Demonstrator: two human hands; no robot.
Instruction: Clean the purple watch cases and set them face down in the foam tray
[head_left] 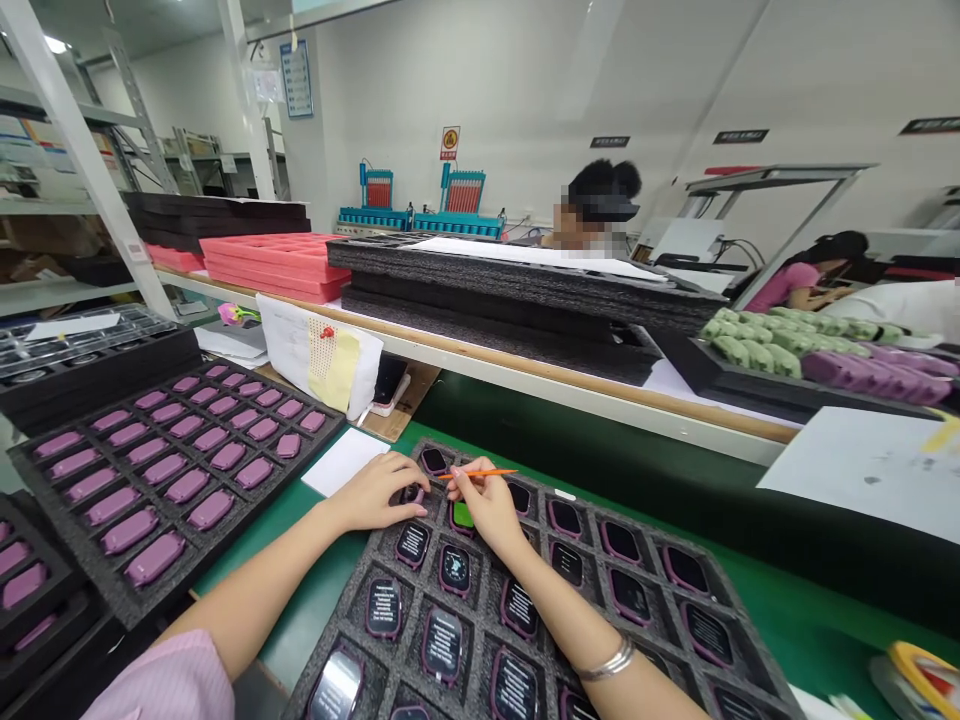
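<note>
My left hand [376, 488] reaches to the far left corner of a dark foam tray [481, 590]. Its thumb and fingers close around the sides of a smartwatch [412, 494] in a slot. In my right hand [486, 508], thumb and fingers pinch a thin orange stick [496, 471], its point toward the right. Beneath that hand, a watch with a green screen [462, 514] is partly covered. Several purple-framed watches fill the other slots; some show white text, one a clock face [454, 568], others dark screens.
At left, another foam tray [259, 505] holds purple watch-shaped pieces. A white paper [345, 462] lies between the trays. Black foam stacks [480, 290] and red foam trays [270, 265] stand on the shelf ahead. Tape [919, 680] sits at lower right. Two people work beyond.
</note>
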